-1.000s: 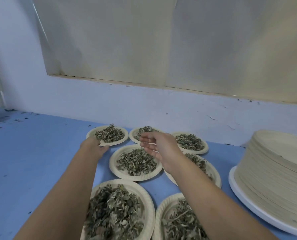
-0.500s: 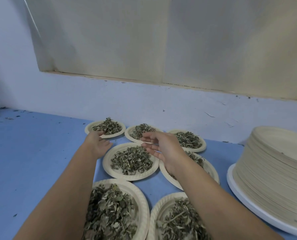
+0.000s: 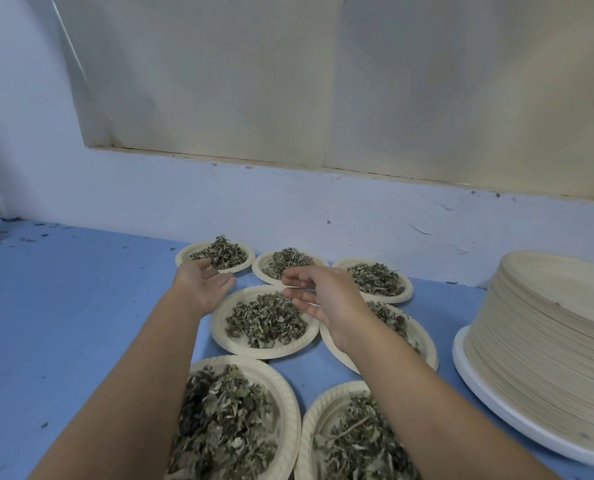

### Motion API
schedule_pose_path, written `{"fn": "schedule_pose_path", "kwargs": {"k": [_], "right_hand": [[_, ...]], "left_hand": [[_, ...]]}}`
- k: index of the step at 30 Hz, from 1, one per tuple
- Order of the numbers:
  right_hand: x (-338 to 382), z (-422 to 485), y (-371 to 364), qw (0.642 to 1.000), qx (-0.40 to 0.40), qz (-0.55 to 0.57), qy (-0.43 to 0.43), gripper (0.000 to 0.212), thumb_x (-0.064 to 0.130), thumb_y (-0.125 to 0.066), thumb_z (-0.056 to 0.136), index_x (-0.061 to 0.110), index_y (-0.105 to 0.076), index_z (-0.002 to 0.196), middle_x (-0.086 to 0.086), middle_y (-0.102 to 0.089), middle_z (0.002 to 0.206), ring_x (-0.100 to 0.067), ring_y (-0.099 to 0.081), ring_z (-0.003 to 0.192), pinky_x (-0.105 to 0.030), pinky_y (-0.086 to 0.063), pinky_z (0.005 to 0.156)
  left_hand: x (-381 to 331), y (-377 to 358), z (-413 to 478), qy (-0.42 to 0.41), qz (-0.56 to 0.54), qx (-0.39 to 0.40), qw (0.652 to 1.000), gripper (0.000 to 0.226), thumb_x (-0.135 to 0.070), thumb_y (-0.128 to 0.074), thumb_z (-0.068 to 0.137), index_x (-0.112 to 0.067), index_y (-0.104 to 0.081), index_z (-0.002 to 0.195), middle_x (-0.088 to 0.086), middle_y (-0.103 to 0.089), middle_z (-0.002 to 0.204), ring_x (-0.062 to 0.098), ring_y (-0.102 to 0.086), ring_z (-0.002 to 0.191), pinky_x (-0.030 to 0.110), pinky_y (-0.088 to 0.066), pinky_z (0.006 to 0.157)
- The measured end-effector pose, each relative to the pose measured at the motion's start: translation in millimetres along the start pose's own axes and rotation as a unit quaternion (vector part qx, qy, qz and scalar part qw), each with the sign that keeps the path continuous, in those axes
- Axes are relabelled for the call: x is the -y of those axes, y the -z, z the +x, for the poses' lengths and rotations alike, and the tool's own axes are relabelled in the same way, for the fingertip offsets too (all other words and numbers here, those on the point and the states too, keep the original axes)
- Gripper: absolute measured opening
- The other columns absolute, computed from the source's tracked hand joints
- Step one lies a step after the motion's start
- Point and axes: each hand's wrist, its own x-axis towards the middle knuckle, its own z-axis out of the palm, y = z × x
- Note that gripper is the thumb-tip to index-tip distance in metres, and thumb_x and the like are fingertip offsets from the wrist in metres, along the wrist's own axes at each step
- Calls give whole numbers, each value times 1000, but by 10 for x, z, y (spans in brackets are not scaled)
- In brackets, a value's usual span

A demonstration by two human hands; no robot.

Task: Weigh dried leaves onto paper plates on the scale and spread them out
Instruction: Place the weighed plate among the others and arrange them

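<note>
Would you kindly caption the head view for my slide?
Left hand and right hand hover over a paper plate of dried leaves among six other filled plates, beside an empty-plate stack.

Left hand (image 3: 204,287) comes off the rim of the middle plate (image 3: 223,336) and turns palm inward, fingers loose and spread, holding nothing. Right hand (image 3: 323,299) lifts slightly above the leaves (image 3: 266,322), its fingers parting more. The head view tilts up a little.
</note>
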Motion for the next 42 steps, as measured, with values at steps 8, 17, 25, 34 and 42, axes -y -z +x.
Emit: {"fn": "schedule_pose_path", "kwargs": {"k": [8,17,25,34,42], "right_hand": [[240,-648,163,999,-8,18,43,22,2,-45,94,10,-64,86,-4,-67,79,-10,-61,57,-17,-48,58],[569,-1496,1406,804,-199,-449,336,22,11,-52,93,20,-70,101,9,-70,94,-7,-61,90,-25,-46,80],[582,-1559,2131,696,-179,-658,223,25,12,-42,97,13,-67,95,-9,-67,96,-29,-58,95,-34,-45,73],[542,-1530,2215,701,-169,-645,251,23,5,-43,94,10,-66,97,-16,-66,95,-33,-59,94,-29,-35,67],[475,-1566,2216,720,-179,-623,247,38,-5,-43,90,9,-65,117,-14,-66,112,-31,-58,107,-37,-48,85]], "left_hand": [[337,-496,-1084,1,200,53,978,21,-6,-34,99,3,-53,105,13,-63,89,24,-61,79,32,-49,72],[923,-1057,-2504,-47,271,162,948,22,-14,-44,98,-9,-65,90,4,-70,87,14,-66,75,24,-52,70],[1740,-1299,-3035,-49,142,105,983,21,-5,-47,93,-6,-65,84,4,-70,71,13,-62,61,20,-48,62],[2045,-1368,-3087,-88,174,112,974,23,-3,-44,91,-6,-67,87,4,-73,74,10,-66,61,24,-51,73],[1996,-1267,-3155,-94,189,109,971,22,-5,-46,92,-8,-67,88,0,-73,70,10,-65,63,24,-49,71]]}}
